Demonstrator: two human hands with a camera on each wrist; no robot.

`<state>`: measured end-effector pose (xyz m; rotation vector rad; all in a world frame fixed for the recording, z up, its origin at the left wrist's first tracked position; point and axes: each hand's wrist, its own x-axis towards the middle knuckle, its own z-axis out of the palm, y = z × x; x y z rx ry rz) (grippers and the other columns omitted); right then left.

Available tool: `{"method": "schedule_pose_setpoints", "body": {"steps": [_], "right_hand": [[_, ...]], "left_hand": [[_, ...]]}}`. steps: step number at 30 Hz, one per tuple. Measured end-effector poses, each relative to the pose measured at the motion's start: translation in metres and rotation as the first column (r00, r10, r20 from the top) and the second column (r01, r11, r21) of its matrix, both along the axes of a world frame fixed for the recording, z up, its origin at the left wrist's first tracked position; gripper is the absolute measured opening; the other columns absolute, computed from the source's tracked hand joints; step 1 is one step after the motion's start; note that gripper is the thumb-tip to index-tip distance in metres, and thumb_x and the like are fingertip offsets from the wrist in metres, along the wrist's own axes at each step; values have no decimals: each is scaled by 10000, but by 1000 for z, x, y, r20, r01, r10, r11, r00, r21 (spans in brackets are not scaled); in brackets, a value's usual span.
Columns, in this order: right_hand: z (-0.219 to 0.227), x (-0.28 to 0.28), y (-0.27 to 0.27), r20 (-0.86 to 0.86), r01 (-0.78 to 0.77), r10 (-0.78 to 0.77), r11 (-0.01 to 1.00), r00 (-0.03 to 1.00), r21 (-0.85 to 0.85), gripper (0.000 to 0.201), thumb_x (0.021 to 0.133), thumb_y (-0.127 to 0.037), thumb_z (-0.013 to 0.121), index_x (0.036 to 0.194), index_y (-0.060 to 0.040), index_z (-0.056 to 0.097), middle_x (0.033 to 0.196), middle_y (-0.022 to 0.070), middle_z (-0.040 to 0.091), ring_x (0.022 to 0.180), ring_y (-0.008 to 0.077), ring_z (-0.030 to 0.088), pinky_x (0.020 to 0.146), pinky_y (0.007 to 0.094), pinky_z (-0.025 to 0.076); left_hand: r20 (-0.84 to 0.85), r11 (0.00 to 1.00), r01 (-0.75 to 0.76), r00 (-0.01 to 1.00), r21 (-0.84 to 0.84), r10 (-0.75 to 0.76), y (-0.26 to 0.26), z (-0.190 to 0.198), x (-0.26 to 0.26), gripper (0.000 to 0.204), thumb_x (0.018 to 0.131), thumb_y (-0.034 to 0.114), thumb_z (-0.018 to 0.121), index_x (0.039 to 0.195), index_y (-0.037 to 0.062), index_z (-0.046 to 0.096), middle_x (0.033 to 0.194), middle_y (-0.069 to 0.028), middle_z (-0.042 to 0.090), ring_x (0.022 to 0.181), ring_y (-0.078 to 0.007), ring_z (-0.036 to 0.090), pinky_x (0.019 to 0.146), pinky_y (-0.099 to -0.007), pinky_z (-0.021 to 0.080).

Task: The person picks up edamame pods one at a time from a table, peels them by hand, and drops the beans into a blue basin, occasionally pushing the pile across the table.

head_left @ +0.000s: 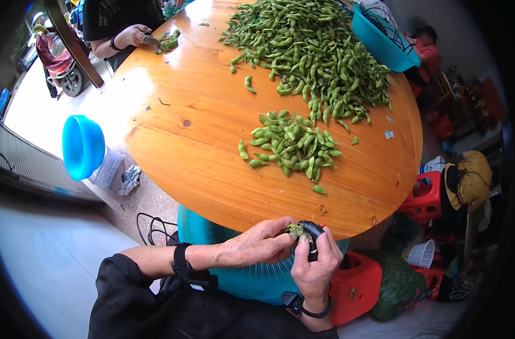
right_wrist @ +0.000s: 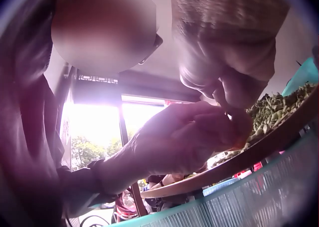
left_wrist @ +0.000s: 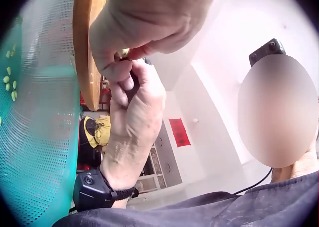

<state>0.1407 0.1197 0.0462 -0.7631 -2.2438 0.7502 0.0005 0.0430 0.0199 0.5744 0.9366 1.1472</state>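
Observation:
At the table's near edge, the left hand (head_left: 260,244) pinches a green pod (head_left: 294,230) between thumb and fingers. The right hand (head_left: 319,264), close against it, grips a black tool (head_left: 312,230) whose upper end lies beside the pod. In the left wrist view a pale green bit (left_wrist: 122,53) shows between the fingertips of the left hand (left_wrist: 144,25), above the right hand (left_wrist: 137,112). Fingers hide most of the pod in the right wrist view, where the left hand (right_wrist: 169,139) meets the right hand (right_wrist: 229,52).
On the wooden table (head_left: 178,141) lie a small pile of pods (head_left: 294,144) and a large heap (head_left: 308,51), with a blue basin (head_left: 384,42) beside it. A teal basket (left_wrist: 42,137) below the hands holds several beans. Another person's hand (head_left: 134,36) is across the table.

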Motion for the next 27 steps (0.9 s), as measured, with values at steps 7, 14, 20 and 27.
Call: {"method": "schedule_pose_setpoints", "body": {"steps": [7,14,20,27], "right_hand": [[-1,4,2,10,-34,34,999,999,-42,133,809,-12,632,934,27,645,845,170,642,739,352,669,640,397,540],[0,24,19,-24,20,-31,926,999,-376,135,837,-37,585,931,32,652,709,95,601,593,191,603,552,306,465],[23,124,69,111,375,-360,857,926,-354,132,884,-23,541,954,38,635,622,64,565,505,142,536,479,296,408],[26,146,79,427,471,-465,877,776,99,204,875,0,548,1052,67,626,730,227,632,689,386,653,636,437,482]], "left_hand": [[81,999,33,996,-21,-31,-2,-5,-7,138,999,182,432,1009,82,526,725,29,477,615,-44,427,502,-201,344],[208,999,-32,978,30,25,0,-11,-3,176,949,109,435,990,32,587,728,19,522,618,-74,456,519,-236,381],[-677,732,632,657,255,-331,6,17,-21,211,960,88,517,1122,-34,575,782,-109,657,762,-186,647,664,-370,507],[-925,838,400,76,371,373,71,9,-28,213,798,48,585,996,-30,577,1015,-158,515,927,-337,607,727,-431,549]]}}
